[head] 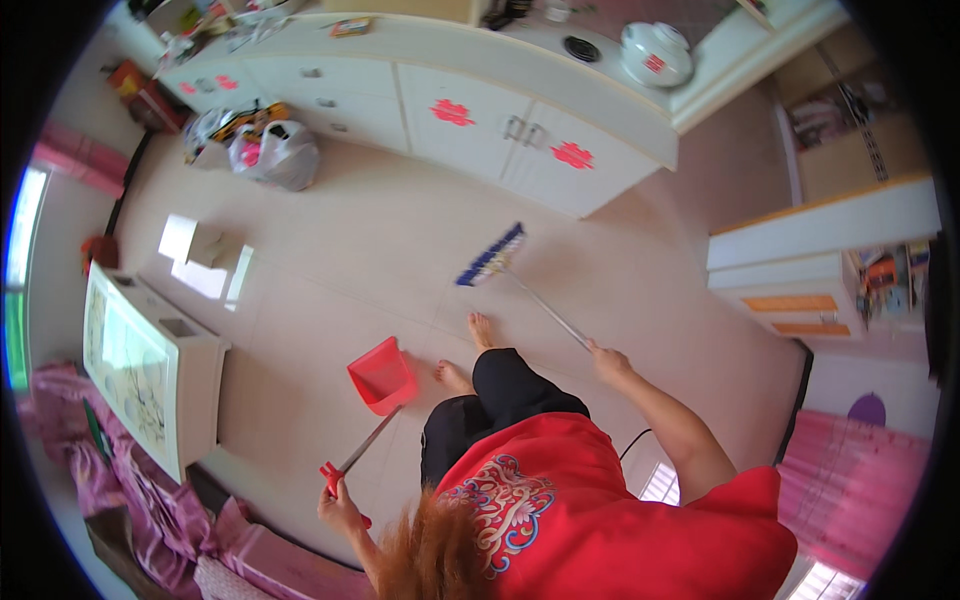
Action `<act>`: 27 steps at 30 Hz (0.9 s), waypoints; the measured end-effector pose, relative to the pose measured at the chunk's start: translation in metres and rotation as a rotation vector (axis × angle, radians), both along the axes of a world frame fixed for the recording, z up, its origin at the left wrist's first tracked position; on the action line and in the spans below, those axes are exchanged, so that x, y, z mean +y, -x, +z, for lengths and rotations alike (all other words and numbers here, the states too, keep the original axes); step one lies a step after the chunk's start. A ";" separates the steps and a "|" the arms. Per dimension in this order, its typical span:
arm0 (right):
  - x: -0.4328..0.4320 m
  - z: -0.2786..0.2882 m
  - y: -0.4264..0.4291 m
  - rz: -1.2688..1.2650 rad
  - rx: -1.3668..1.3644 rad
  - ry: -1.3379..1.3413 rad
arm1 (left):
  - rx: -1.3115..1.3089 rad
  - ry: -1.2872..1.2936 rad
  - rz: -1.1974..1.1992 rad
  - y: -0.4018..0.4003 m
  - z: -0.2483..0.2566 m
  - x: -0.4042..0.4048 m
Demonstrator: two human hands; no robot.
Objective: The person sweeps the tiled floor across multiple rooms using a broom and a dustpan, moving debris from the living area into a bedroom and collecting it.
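Observation:
My left hand (340, 510) grips the red handle of a long-handled dustpan. Its red pan (382, 376) is low by the tiled floor, left of my bare feet (466, 352); whether it touches the tiles I cannot tell. My right hand (611, 365) is closed around the metal pole (551, 309) of a broom. The broom's head (492, 256), with dark blue bristles and a pale middle, lies ahead of my feet, apart from the dustpan. It looks slightly blurred.
A white cabinet (465, 120) with red paper cut-outs runs along the far side. Plastic bags (281, 161) stand on the floor before it. To the left is a white glass-topped table (135, 367) beside a sofa with pink covers (292, 559). A white wall cabinet (795, 292) stands right.

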State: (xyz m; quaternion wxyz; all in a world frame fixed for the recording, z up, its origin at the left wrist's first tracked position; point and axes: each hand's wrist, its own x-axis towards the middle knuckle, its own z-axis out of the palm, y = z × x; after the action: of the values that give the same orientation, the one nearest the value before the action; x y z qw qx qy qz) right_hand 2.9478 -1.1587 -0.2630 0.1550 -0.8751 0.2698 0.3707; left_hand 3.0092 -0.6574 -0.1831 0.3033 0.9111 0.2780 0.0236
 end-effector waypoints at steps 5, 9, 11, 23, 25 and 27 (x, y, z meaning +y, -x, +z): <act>0.032 -0.022 -0.015 0.002 -0.265 -0.084 | -0.054 0.157 0.020 0.013 0.008 -0.016; 0.034 -0.068 -0.051 0.063 -0.145 -0.091 | 0.039 0.108 0.038 0.034 0.025 -0.042; 0.022 -0.086 -0.055 0.042 -0.112 -0.091 | -0.086 0.182 -0.003 0.043 0.029 -0.060; -0.242 -0.030 0.278 -0.358 0.136 0.079 | -0.043 0.060 -0.095 0.055 0.077 -0.192; -0.268 -0.011 0.322 -0.437 0.304 0.092 | -0.062 0.008 -0.114 0.054 0.077 -0.214; -0.280 0.004 0.352 -0.519 0.379 0.098 | -0.064 0.089 -0.148 0.049 0.076 -0.235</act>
State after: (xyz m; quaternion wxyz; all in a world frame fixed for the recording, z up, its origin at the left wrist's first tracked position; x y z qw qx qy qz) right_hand 2.5960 -1.4389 -0.2592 0.1493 -0.6989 0.5255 0.4616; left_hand 2.9600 -0.8926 -0.1071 0.3530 0.9136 0.2010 0.0180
